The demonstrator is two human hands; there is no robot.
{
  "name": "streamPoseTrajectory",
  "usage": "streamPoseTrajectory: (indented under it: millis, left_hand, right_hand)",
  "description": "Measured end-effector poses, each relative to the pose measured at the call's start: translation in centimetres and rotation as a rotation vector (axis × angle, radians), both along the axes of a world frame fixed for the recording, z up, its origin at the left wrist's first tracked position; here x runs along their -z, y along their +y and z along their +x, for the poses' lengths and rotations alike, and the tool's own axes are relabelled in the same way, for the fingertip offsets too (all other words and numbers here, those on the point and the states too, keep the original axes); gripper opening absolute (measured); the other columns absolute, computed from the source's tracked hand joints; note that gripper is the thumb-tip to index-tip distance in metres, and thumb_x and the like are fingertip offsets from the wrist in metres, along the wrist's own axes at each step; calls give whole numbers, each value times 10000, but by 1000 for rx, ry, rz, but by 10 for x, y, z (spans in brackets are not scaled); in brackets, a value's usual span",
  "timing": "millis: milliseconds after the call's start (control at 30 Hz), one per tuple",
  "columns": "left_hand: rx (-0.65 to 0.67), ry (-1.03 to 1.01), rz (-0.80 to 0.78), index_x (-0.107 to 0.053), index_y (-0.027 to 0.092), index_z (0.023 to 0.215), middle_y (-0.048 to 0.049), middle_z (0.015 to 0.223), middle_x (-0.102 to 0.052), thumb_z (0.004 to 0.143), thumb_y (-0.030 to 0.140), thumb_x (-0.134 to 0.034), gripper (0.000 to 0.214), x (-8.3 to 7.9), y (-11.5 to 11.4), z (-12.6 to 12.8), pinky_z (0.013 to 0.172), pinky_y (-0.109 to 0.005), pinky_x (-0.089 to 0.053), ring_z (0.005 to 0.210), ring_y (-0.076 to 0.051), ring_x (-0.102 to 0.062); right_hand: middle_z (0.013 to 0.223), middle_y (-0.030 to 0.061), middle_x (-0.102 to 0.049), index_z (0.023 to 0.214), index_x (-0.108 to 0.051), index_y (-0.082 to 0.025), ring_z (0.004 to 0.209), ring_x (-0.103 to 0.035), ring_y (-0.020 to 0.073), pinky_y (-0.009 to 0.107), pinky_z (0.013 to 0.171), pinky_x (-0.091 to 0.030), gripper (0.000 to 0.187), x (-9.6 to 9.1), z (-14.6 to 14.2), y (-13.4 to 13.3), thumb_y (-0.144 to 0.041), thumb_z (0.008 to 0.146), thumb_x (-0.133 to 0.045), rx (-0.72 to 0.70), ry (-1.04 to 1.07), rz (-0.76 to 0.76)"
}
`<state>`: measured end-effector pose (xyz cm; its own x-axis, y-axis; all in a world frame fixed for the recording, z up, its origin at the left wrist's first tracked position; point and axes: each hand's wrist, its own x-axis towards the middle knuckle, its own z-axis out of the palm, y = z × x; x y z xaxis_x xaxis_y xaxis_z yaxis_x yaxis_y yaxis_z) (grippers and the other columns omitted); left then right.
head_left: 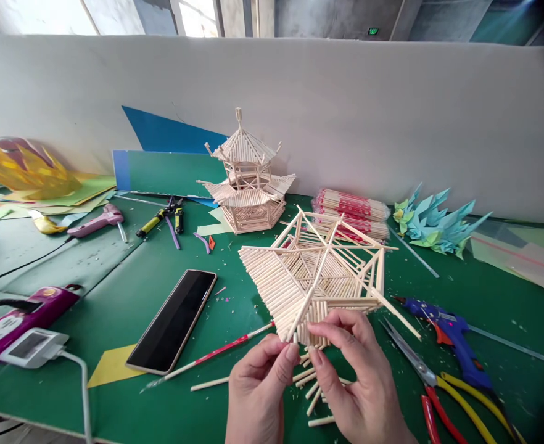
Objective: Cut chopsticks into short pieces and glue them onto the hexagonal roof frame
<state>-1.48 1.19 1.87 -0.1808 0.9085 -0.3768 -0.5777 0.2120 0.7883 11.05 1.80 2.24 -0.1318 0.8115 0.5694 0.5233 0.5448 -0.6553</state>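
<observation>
A half-covered pavilion model point(300, 271) of thin wooden sticks stands before me, one roof panel sheathed with rows of sticks and others still bare frame. At its near corner, my left hand point(260, 388) pinches a short wooden stick point(295, 338) between thumb and forefinger. My right hand point(364, 376) closes thumb and forefinger at the lower edge of the adjoining panel, touching its short sticks. Exactly what lies between those right fingertips is partly hidden. Cut sticks point(316, 401) lie scattered beneath both hands.
Behind stands a finished two-tiered stick pavilion point(244, 185), with bundled sticks point(350, 213) to its right. A blue glue gun point(452, 333) and scissors point(420, 364) lie at right. Leftward are a phone point(174, 320), a purple power strip point(31, 314) and a pink glue gun point(98, 221).
</observation>
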Motion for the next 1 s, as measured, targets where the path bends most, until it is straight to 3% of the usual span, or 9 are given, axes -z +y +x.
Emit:
streamPoseTrajectory:
  millis: [600,1000]
  left_hand:
    - [20,-80,-26,-722,146,629,4,577,-622,508,220,-817,171,-1,1,0,496,-156,-426,504,-62,-477]
    - [-18,9,1,-706,141,607,-3,601,-617,509,237,-813,174,-6,1,1,489,-169,-421,523,-76,-481]
  right_hand:
    - [969,57,-447,1054,-544,-209,898,-478,196,354,747,-455,306,1,-2,-1,-89,773,-529,8,10,-18]
    - [959,60,-458,1057,-541,-207,882,-494,199,354,729,-482,309,1,0,0,-99,768,-531,2,-18,-2]
